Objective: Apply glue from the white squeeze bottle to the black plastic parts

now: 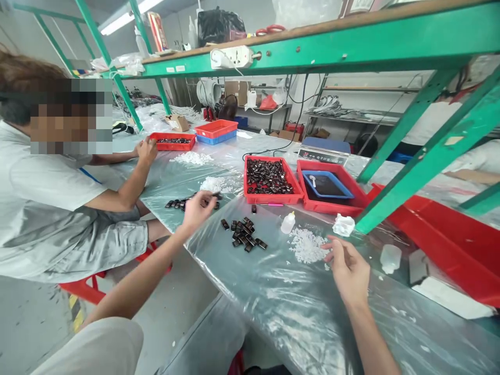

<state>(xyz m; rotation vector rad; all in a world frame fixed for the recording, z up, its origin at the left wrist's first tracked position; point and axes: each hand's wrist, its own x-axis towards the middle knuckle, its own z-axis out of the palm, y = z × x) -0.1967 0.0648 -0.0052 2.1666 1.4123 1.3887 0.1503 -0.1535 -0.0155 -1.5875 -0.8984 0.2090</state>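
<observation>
My left hand (198,211) reaches over the table's left corner, its fingers pinched at a small glossy black piece (216,196). Under and beside it lies a row of similar black pieces (175,203), partly hidden by the hand. At the right edge of a pile of tiny white parts (307,246), my right hand (349,268) has its fingers a little apart and the fingertips at the parts; nothing shows between them. A loose heap of black pieces (244,234) lies between the hands. Behind the white pile stands a small white squeeze bottle (288,223).
A red tray (297,198) holds many black pieces; beside it another red tray (332,209) contains a blue tray (344,191). A co-worker (58,182) sits at left, hands at a red bin (172,147). Green shelf posts (425,148) slant down at right.
</observation>
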